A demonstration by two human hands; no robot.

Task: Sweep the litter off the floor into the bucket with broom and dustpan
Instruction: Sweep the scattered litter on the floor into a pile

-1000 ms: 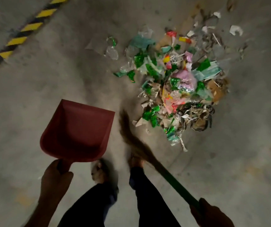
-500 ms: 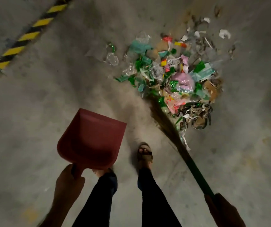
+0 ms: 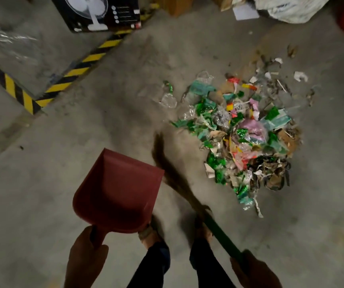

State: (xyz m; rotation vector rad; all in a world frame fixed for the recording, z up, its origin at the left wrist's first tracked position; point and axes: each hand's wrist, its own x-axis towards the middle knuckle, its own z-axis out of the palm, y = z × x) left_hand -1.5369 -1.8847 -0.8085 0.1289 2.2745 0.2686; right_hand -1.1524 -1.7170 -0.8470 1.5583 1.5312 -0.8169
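Observation:
A heap of litter, mostly green, pink and brown scraps of wrapper and paper, lies on the concrete floor at the right centre. My left hand grips the handle of a red dustpan, held above the floor left of the heap with its mouth facing away from me. My right hand grips the green handle of the broom. Its brown bristles are blurred and sit between the dustpan and the heap's left edge. No bucket shows in view.
Yellow-and-black hazard tape marks a raised floor edge at the left. A printed fan box, cardboard boxes and a white sack stand along the far side. My two feet stand just behind the dustpan and broom.
The broom head has swung left, from the heap's lower left edge to bare floor beside the dustpan. The view has tilted up, bringing the boxes at the far side into sight.

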